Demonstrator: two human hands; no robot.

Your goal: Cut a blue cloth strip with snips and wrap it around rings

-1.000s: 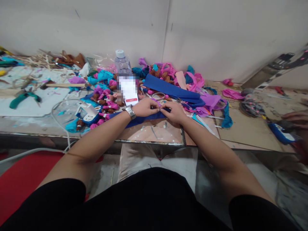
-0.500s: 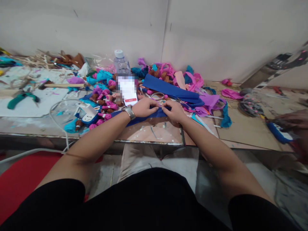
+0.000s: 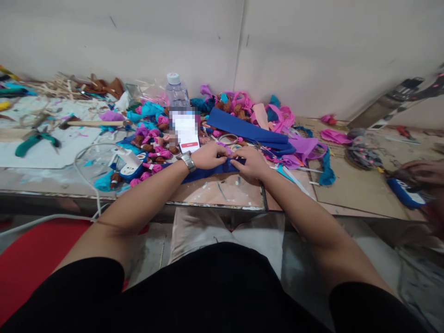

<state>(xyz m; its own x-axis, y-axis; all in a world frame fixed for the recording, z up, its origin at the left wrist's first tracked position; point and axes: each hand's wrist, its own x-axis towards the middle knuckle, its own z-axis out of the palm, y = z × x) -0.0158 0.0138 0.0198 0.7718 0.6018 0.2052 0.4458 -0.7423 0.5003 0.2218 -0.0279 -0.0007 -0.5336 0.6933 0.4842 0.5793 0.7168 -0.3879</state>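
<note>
My left hand [image 3: 209, 157], with a metal-banded watch at its wrist, is closed with thumb and fingers pinched at a strip of blue cloth [image 3: 210, 174] near the table's front. Facing it a short gap away, my right hand [image 3: 252, 163] also has its fingertips closed on the blue cloth, with a bit of blue showing between thumb and forefinger. The exact grip is small and partly hidden. Just beyond the hands lie a round ring [image 3: 228, 138] and a folded piece of blue cloth [image 3: 248, 128]. A lit phone [image 3: 187, 132] stands behind my left hand.
Pink, brown and turquoise cloth bundles [image 3: 147, 138] crowd the left, beside a power strip [image 3: 133, 170] with a white cord. Farther left lie a hammer [image 3: 97, 123] and green-handled pliers [image 3: 36, 143]. A bottle [image 3: 177, 95] stands behind. At far right is another person's hand [image 3: 421, 171].
My fingertips have drawn slightly apart and the right hand has turned a little, with more blue cloth showing between them. The view has shifted slightly.
</note>
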